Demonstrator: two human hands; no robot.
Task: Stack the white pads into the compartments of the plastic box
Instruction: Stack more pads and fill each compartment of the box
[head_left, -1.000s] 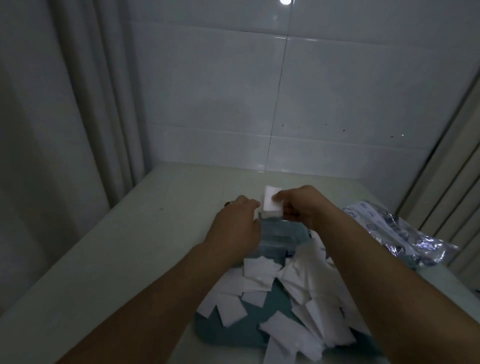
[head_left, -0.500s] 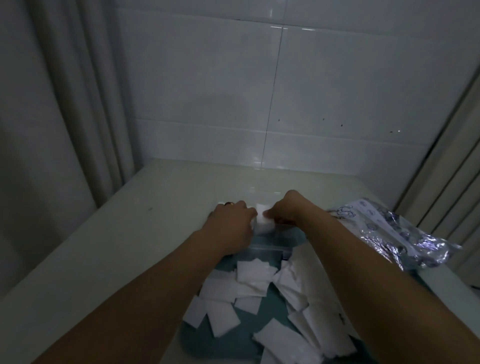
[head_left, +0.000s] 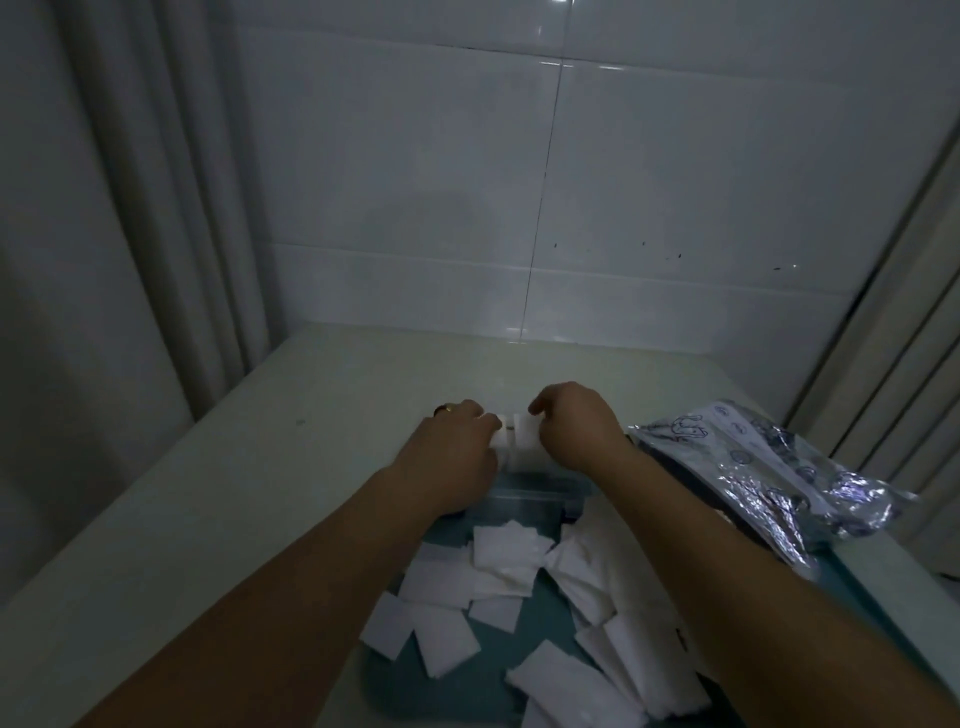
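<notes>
Lowered since a second ago, the pad stack (head_left: 519, 441) now sits down at the far end of the clear box (head_left: 540, 493), no longer lifted above it, and both hands have come down with it. Which compartment it stands in is hard to tell in the dim light. The left hand (head_left: 457, 457) curls against the stack's left side, a dark ring on one finger, and the right hand (head_left: 576, 431) pinches its right top edge, fingers bent over it. A thin dark gap shows at the top of the stack between the two hands. Nearer the camera, loose pads (head_left: 504, 566) lie scattered and overlapping on a teal tray (head_left: 498, 654), just beside the box, some under the right forearm. A crumpled foil bag (head_left: 769, 478) lies to the right, partly on the tray's edge. All of it rests on a pale table (head_left: 234, 493) against a tiled wall (head_left: 519, 182), with curtains (head_left: 130, 208) hanging at the left and more folds at the right.
</notes>
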